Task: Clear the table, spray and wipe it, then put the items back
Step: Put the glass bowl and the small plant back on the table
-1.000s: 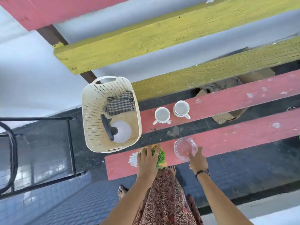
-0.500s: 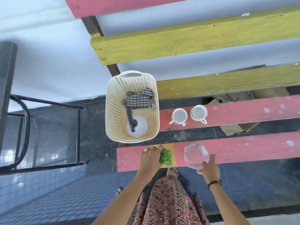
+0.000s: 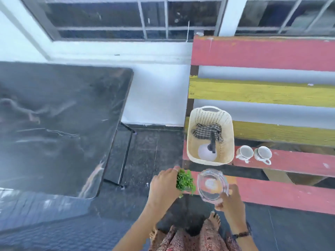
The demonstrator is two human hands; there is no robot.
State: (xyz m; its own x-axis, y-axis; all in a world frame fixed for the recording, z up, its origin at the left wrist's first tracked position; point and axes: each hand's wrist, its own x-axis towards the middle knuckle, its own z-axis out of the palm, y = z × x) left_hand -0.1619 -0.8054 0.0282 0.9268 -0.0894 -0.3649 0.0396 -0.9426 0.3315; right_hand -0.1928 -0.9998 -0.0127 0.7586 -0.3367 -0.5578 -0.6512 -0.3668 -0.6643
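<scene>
My left hand (image 3: 164, 185) wraps around the little green plant (image 3: 185, 182), fingers curled shut over its near side, and my right hand (image 3: 228, 201) pinches the near rim of the clear glass bowl (image 3: 212, 185), thumb and fingers closed on the edge. Both items sit low over the front red slat of the bench (image 3: 282, 194); I cannot tell whether they are lifted or touching the wood.

The glass bowl is, I judge, the one to mind: stiff, smooth, likely slippery and breakable, and a one-sided rim pinch lets it tip. A hold spreading further round the rim or under the base would feel safer. The plant looks light and its leaves soft and crushable; I would rather grip its pot, but my palm covers that, so its shape and material are hidden from me.

The dark table (image 3: 59, 127) lies to my left, well apart from the bench, glossy and streaked, which may be wetness or only reflection. Behind my hands the cream basket (image 3: 191, 142) holds a checked cloth (image 3: 207, 132) and a white spray bottle (image 3: 206, 153) with a dark nozzle; two white cups (image 3: 253, 153) stand just beside it. The picture is smeared, so my fingertips on the glass are hard to make out, and the bench runs out of view on the right.
</scene>
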